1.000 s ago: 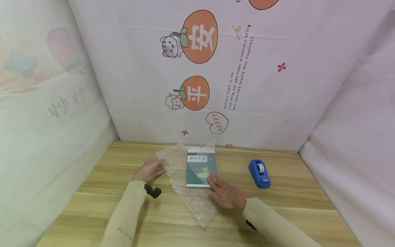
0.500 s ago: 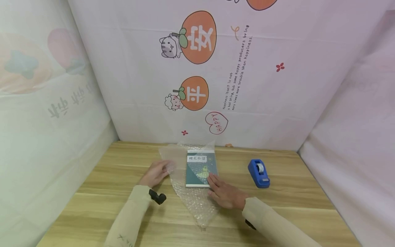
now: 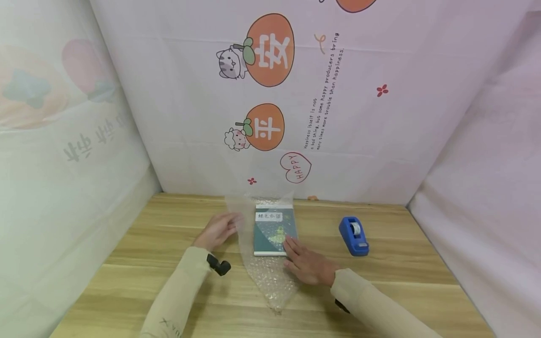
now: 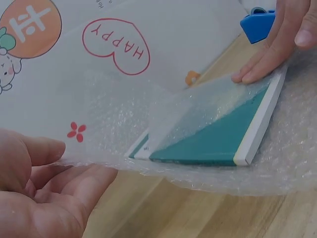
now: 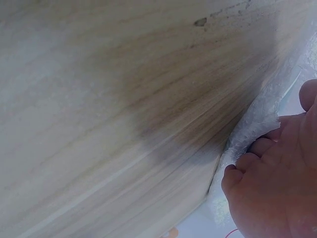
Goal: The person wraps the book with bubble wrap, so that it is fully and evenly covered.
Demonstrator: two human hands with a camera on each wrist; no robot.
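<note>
A pale printed backdrop (image 3: 359, 145) rises beyond both hands, with orange fruits, small cartoon animals and a red heart reading HAPPY. The wood-grain counter (image 3: 389, 300) spreads beneath them. Cream sleeves (image 3: 173, 291) run back from each hand toward the person, the left one marked with dark lettering.

Between the hands lies a sheet of clear bubble wrap (image 3: 272, 284) — one corner points toward the person, below and between the two palms, and the far edge reaches the foot of the backdrop. The book (image 3: 264, 240) lies flat on the wrap, right of the left hand and just ahead of the right; part of the film covers its green cover, while the corner nearest the left hand looks bare.

The right hand (image 3: 311, 265) lies with fingers nearly straight, fingertips pressing film onto the book's near right corner. The left hand (image 3: 217, 229) pinches the wrap's left edge, thumb above and fingers below — the edge is lifted from the counter there.

A blue tape dispenser (image 3: 351, 238) stands to the right of the right hand and farther off, well apart from it. A black device (image 3: 218, 265) sits at the left hand's wrist. A small tape roll (image 3: 356, 228) rests in the dispenser.
</note>
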